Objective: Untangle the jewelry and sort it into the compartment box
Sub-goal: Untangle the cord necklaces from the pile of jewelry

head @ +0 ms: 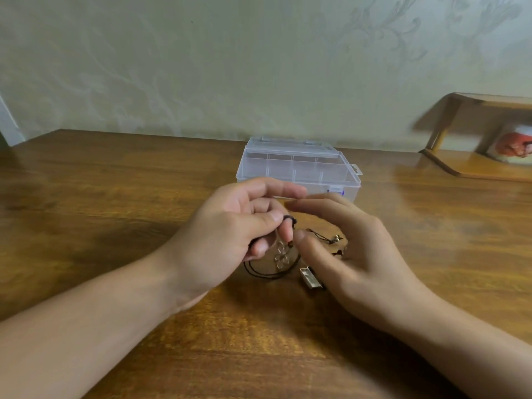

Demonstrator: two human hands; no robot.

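Note:
My left hand [230, 226] pinches a dark cord necklace [270, 272] between thumb and curled fingers, lifting it a little off the wooden table [115, 197]. A clear flower pendant [282, 256] hangs from the cord below my fingers. My right hand [345, 249] hovers just right of the pendant, fingers loosely spread, thumb near the cord. Under it lie a silver rectangular pendant [309, 277] and a small charm on a dark cord [335, 240]. The clear plastic compartment box [299, 165] stands closed right behind my hands.
A wooden stand [472, 165] sits at the back right of the table with a white cup bearing a red picture [515, 145] under it. A pale patterned wall runs along the table's far edge.

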